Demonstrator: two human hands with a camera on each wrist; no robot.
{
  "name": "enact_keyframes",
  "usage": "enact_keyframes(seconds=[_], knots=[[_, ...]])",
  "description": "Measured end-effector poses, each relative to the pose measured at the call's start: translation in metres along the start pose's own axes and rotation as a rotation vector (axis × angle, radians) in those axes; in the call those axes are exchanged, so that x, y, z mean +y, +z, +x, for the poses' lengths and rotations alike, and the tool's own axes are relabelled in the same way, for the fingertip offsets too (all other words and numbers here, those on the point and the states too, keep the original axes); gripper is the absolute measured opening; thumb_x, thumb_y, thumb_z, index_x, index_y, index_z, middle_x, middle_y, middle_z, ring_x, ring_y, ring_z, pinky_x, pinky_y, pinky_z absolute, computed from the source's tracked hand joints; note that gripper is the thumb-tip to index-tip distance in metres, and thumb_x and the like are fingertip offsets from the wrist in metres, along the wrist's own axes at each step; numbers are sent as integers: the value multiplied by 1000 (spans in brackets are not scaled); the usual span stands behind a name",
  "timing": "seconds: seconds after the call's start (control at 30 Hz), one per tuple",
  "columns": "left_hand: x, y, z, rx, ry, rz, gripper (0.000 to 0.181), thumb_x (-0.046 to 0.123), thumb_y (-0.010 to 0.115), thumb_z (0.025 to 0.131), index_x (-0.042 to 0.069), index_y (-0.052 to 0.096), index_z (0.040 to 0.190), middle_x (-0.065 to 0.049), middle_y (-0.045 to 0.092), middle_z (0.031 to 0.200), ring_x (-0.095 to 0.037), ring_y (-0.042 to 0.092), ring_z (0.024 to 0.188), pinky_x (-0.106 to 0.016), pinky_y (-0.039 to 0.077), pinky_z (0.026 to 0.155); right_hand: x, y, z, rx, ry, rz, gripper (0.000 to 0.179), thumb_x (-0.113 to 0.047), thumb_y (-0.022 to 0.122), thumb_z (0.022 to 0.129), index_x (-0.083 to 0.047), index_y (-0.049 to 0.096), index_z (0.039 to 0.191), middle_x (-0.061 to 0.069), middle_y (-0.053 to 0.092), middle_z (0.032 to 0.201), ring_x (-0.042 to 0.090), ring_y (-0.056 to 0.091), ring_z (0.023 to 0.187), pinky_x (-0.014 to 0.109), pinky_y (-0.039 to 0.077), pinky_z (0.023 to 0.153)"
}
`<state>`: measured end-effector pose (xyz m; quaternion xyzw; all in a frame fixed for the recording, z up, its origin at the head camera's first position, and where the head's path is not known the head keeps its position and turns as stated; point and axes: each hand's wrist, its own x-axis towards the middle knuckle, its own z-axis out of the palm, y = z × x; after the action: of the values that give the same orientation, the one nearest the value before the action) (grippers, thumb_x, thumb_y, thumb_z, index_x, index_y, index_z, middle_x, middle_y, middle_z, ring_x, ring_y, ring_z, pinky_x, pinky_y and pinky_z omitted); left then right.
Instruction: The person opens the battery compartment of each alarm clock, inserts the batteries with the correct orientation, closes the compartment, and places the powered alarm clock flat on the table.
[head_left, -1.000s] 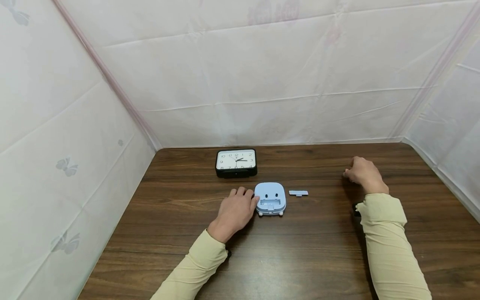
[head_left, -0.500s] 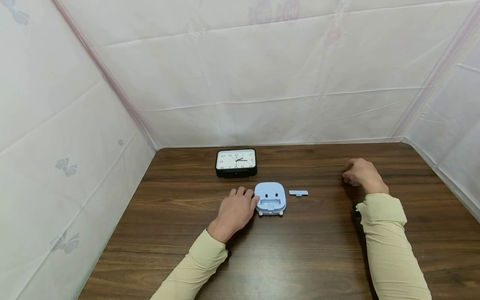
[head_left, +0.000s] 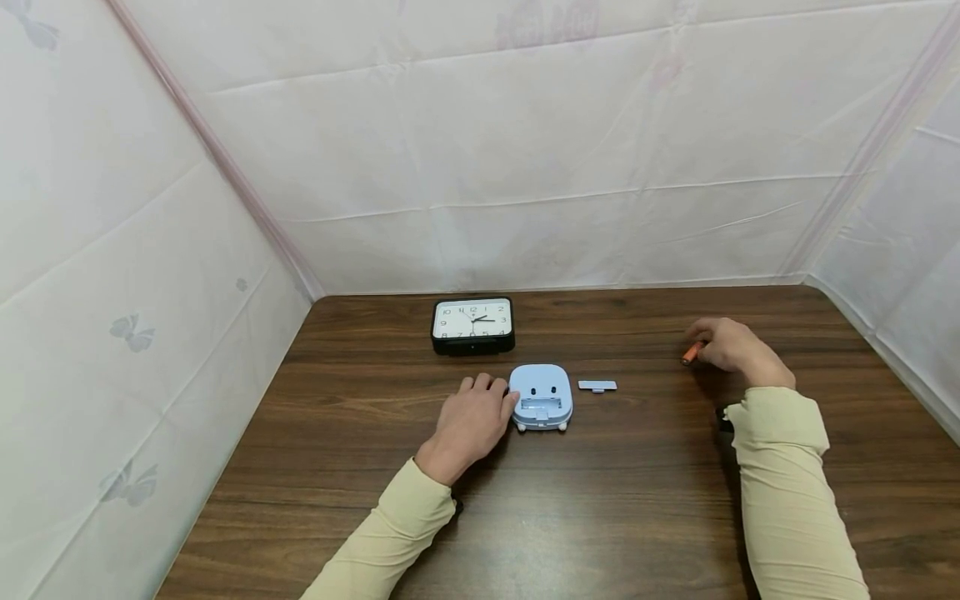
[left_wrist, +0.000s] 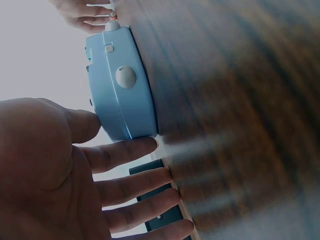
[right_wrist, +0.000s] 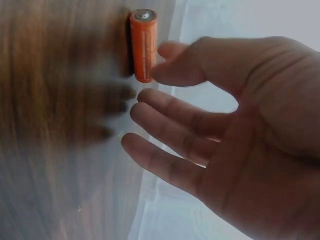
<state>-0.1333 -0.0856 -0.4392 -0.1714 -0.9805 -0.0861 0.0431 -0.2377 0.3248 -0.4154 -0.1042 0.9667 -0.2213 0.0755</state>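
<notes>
A light-blue clock lies face down on the wooden table, its battery compartment uncovered. My left hand rests at its left side. In the left wrist view, thumb and index finger touch the clock's rim while the other fingers stretch out nearly straight. To the right lies the small blue battery cover. My right hand is farther right, pinching an orange battery between thumb and index finger, close to the table. Its other fingers are loosely extended.
A black rectangular clock with a white dial stands behind my left hand. The brown wooden table runs back to white sheeting that encloses it at the rear and sides.
My right hand has shifted slightly right and turned, and the orange battery now shows beneath its fingers. My left hand, the blue clock and the cover stay in place.
</notes>
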Motion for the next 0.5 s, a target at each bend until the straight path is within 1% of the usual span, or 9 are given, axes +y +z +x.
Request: enact_keyframes(seconds=[0.07, 0.13, 0.23, 0.3, 0.37, 0.5], knots=[[0, 0, 0, 5, 4, -1, 39, 34, 48, 115, 3, 69, 126, -18, 67, 119, -37, 62, 107, -50, 57, 82, 0, 0, 1, -18, -25, 5, 40, 7, 66, 89, 16, 60, 127, 40, 62, 114, 39, 54, 85, 48, 46, 74], [0, 0, -1, 9, 6, -3, 38, 33, 48, 115, 3, 69, 125, -18, 67, 119, -37, 62, 106, -50, 57, 82, -2, 1, 2, -18, -46, 9, 35, 7, 70, 88, 16, 63, 121, 32, 66, 103, 35, 54, 81, 45, 46, 73], [0, 0, -1, 14, 8, -3, 38, 32, 49, 115, 3, 69, 124, -18, 67, 118, -37, 62, 106, -51, 57, 81, -4, 2, 2, -17, -40, 20, 25, 3, 76, 89, 13, 66, 110, 23, 68, 93, 32, 56, 79, 42, 47, 71], [0, 0, 0, 15, 8, -1, 38, 33, 48, 115, 3, 69, 125, -18, 67, 118, -37, 62, 106, -51, 57, 81, -4, 2, 1, -17, -30, 23, 18, 0, 77, 91, 10, 67, 103, 19, 67, 90, 30, 56, 77, 40, 46, 69], [0, 1, 0, 13, 7, 2, 39, 33, 48, 115, 3, 69, 125, -18, 67, 118, -37, 62, 106, -51, 57, 81, -5, 3, 2, -18, -19, 15, 16, -2, 77, 91, 8, 67, 100, 18, 65, 89, 31, 56, 77, 41, 46, 69], [0, 1, 1, 12, 6, 2, 39, 34, 48, 115, 3, 69, 126, -17, 67, 118, -37, 62, 107, -51, 57, 81, -5, 3, 2, -15, -23, 13, 16, -4, 78, 91, 5, 68, 97, 16, 65, 86, 29, 54, 75, 40, 45, 68]])
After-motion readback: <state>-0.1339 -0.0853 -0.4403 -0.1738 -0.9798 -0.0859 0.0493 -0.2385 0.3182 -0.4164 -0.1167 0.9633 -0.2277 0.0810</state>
